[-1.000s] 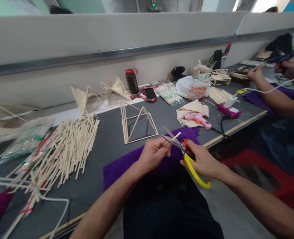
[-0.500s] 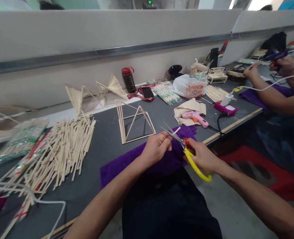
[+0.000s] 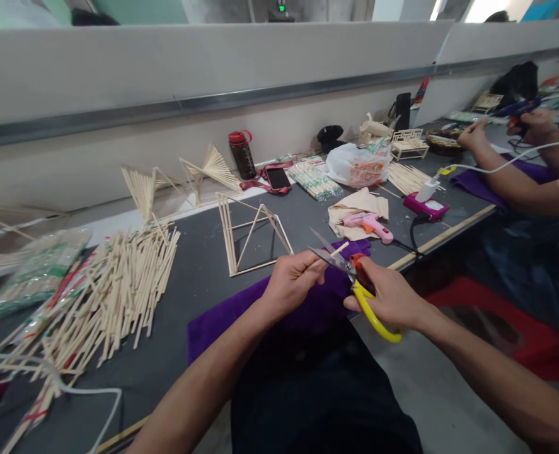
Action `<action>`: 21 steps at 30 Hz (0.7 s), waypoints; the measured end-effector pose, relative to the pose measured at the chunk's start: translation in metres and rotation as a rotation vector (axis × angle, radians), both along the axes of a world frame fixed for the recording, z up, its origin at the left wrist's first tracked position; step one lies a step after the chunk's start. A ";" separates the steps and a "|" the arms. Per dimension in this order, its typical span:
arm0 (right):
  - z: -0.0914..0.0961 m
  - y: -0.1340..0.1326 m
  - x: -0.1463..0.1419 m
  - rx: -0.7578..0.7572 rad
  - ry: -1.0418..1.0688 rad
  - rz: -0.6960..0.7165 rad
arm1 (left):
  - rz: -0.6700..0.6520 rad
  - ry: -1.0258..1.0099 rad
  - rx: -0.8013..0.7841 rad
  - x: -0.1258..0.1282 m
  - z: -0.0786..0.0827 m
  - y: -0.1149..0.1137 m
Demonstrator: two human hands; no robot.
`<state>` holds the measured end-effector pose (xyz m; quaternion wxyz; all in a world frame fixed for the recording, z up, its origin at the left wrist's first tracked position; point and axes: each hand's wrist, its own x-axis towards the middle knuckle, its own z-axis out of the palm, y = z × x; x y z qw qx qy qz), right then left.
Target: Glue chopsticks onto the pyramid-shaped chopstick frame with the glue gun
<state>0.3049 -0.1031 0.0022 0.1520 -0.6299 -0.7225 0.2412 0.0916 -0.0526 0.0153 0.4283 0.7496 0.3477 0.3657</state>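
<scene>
My left hand (image 3: 294, 282) is closed on a thin wooden stick (image 3: 340, 248), whose end pokes out past my fingers between the scissor blades. Yellow-handled scissors (image 3: 370, 313) are gripped in my right hand (image 3: 387, 291), with their blades apart around the stick. Both hands are above a purple cloth (image 3: 241, 318) at the table's front edge. Just beyond my left hand stands a frame of glued sticks (image 3: 236, 249). A pink hot glue gun (image 3: 367, 225) lies on a beige cloth (image 3: 362, 202) past the scissors.
A heap of loose sticks (image 3: 118, 290) and a plastic-wrapped stick bundle (image 3: 38, 271) lie at left. Fan-shaped stick models (image 3: 210, 169), a bottle (image 3: 242, 156), a phone (image 3: 278, 178) and a plastic bag (image 3: 357, 165) line the back. A magenta power strip (image 3: 425, 207) and a co-worker's arm (image 3: 515, 170) are at right.
The scissor blades have shifted slightly and sit around the stick. Both hands stay in nearly the same place; the whole view has moved a little.
</scene>
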 end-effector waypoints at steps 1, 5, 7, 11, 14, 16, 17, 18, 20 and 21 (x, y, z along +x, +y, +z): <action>0.002 -0.001 -0.001 0.008 -0.010 0.010 | -0.011 -0.017 -0.024 -0.002 0.000 -0.002; 0.007 -0.002 -0.007 0.031 -0.019 0.054 | -0.045 -0.079 -0.160 -0.010 0.003 -0.009; 0.009 -0.001 -0.011 0.052 -0.006 0.081 | -0.040 -0.089 -0.201 -0.013 0.007 -0.013; 0.012 0.004 -0.019 0.022 0.019 0.099 | 0.006 -0.040 -0.139 -0.019 0.012 -0.015; 0.007 0.006 -0.021 -0.054 0.131 0.095 | 0.010 -0.021 -0.103 -0.020 0.009 -0.013; 0.003 0.005 -0.019 -0.070 0.189 0.084 | 0.002 -0.030 -0.110 -0.017 0.007 -0.011; 0.002 0.005 -0.018 -0.064 0.202 0.077 | -0.002 -0.035 -0.115 -0.016 0.006 -0.010; 0.000 0.005 -0.016 -0.055 0.205 0.073 | -0.006 -0.041 -0.119 -0.014 0.005 -0.009; -0.002 0.003 -0.013 -0.033 0.208 0.070 | -0.018 -0.047 -0.126 -0.010 0.002 -0.008; -0.003 0.003 -0.012 -0.025 0.213 0.068 | -0.023 -0.049 -0.130 -0.009 0.001 -0.008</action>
